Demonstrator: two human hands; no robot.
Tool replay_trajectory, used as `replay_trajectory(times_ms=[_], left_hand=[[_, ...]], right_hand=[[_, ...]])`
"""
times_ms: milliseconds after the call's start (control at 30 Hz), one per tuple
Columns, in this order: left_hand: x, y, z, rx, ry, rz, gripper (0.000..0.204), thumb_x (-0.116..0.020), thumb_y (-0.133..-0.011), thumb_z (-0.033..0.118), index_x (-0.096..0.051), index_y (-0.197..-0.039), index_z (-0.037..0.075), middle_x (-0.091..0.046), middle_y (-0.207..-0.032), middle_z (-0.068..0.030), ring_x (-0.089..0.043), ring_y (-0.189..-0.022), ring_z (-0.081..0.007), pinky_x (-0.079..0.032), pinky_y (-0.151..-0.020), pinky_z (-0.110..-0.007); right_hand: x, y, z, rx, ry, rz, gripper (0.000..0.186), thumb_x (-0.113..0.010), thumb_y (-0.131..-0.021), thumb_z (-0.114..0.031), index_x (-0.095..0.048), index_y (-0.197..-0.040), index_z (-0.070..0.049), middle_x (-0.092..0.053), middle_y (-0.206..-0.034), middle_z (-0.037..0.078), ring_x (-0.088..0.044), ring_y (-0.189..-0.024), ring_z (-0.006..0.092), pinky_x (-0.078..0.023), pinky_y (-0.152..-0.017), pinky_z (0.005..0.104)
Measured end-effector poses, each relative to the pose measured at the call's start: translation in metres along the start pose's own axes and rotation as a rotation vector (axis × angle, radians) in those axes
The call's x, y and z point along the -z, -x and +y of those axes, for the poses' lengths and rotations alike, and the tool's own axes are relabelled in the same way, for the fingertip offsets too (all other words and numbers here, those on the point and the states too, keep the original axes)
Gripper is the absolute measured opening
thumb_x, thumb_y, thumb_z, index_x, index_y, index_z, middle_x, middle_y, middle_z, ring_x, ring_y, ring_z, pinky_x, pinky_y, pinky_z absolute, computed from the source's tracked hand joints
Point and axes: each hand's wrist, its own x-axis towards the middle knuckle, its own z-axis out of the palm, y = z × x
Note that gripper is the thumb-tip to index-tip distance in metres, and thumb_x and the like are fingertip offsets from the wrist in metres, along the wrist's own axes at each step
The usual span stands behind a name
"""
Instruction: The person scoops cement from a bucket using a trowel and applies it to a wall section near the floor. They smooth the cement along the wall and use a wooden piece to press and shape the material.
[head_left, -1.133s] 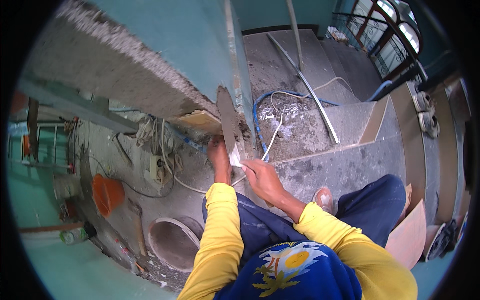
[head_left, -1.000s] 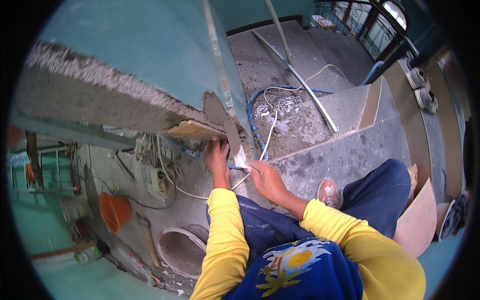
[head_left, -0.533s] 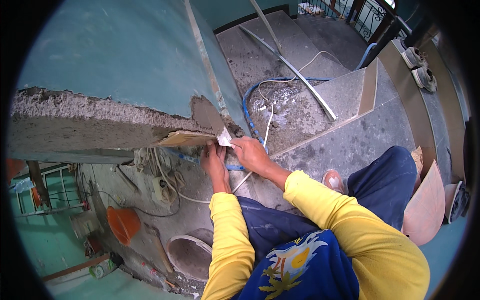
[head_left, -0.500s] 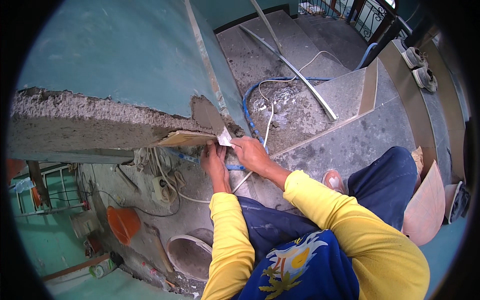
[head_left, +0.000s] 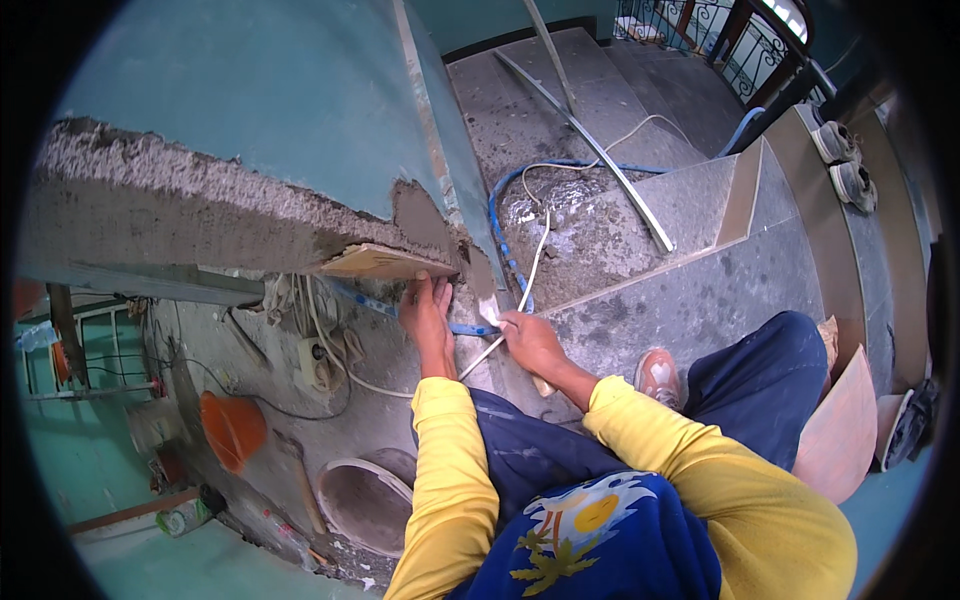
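Observation:
My left hand (head_left: 428,318) is raised to a flat tan board (head_left: 385,262) that lies against the lower edge of the rough grey mortar (head_left: 420,215). Its fingertips hold the board's near right end. To its right, my right hand (head_left: 537,345) is closed around a trowel, whose wooden handle end (head_left: 543,387) shows below the fist. The trowel blade (head_left: 484,282) points up toward the wall corner, a little apart from the board. A whitish patch marks the blade close to my fingers. Some of the handle is hidden by my hand.
Beyond my hands, a blue hose (head_left: 492,215) and a white cable (head_left: 541,250) cross the wet, dirty floor near a metal bar (head_left: 620,175). At lower left are a bucket (head_left: 345,500), a hammer (head_left: 303,480) and an orange container (head_left: 232,430). Shoes (head_left: 850,183) stand on the right step.
My right hand has drawn the trowel down and to the right, away from the mortar and the board's end. My left hand stays at the board. The view has shifted slightly.

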Motion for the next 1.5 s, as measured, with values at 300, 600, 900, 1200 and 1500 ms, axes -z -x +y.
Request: replay_trajectory(times_ms=[300,600,900,1200,1500], left_hand=[[0.0,-0.005,-0.006,0.021,0.005,0.018,0.043,-0.075,-0.104,0.031,-0.063,-0.128,-0.002,-0.073,-0.122,-0.0151,-0.073,-0.112,-0.0277,-0.059,-0.101,-0.042],[0.0,-0.004,-0.004,0.014,-0.02,0.014,0.045,-0.075,-0.105,0.032,-0.06,-0.129,-0.004,-0.072,-0.122,-0.0172,-0.073,-0.114,-0.0293,-0.059,-0.102,-0.043],[-0.004,0.0,-0.001,0.005,-0.025,0.008,0.049,-0.075,-0.104,0.033,-0.06,-0.131,-0.004,-0.072,-0.124,-0.0169,-0.073,-0.115,-0.0309,-0.058,-0.103,-0.044],[0.013,-0.009,-0.013,0.011,-0.011,0.006,0.046,-0.077,-0.103,0.034,-0.06,-0.126,-0.003,-0.072,-0.124,-0.0179,-0.073,-0.117,-0.0312,-0.058,-0.104,-0.045],[0.001,-0.004,-0.002,0.012,-0.026,0.007,0.048,-0.076,-0.103,0.033,-0.06,-0.129,-0.004,-0.071,-0.125,-0.0181,-0.073,-0.115,-0.0298,-0.058,-0.103,-0.043]], right_hand=[[0.017,-0.073,-0.04,0.028,-0.221,-0.093,0.03,-0.058,-0.11,-0.024,-0.072,-0.128,-0.005,-0.071,-0.083,0.01,-0.072,-0.068,0.0202,-0.057,-0.06,0.0355],[0.017,-0.096,-0.049,-0.177,-0.318,-0.25,0.029,-0.055,-0.112,-0.024,-0.069,-0.13,-0.007,-0.061,-0.083,0.0,-0.058,-0.058,0.0094,-0.05,-0.051,0.0283],[0.016,-0.125,-0.045,-0.168,-0.428,-0.157,0.029,-0.058,-0.111,-0.026,-0.071,-0.129,-0.007,-0.065,-0.083,0.003,-0.062,-0.059,0.0123,-0.053,-0.052,0.031],[0.023,-0.085,-0.016,-0.212,-0.305,-0.063,0.03,-0.057,-0.11,-0.029,-0.072,-0.126,-0.009,-0.071,-0.081,0.014,-0.068,-0.061,0.0193,-0.055,-0.06,0.0375],[0.019,-0.059,-0.021,0.187,-0.061,0.008,0.027,-0.062,-0.107,-0.024,-0.073,-0.124,-0.007,-0.074,-0.11,0.023,-0.07,-0.105,0.0442,-0.055,-0.091,0.0477]])
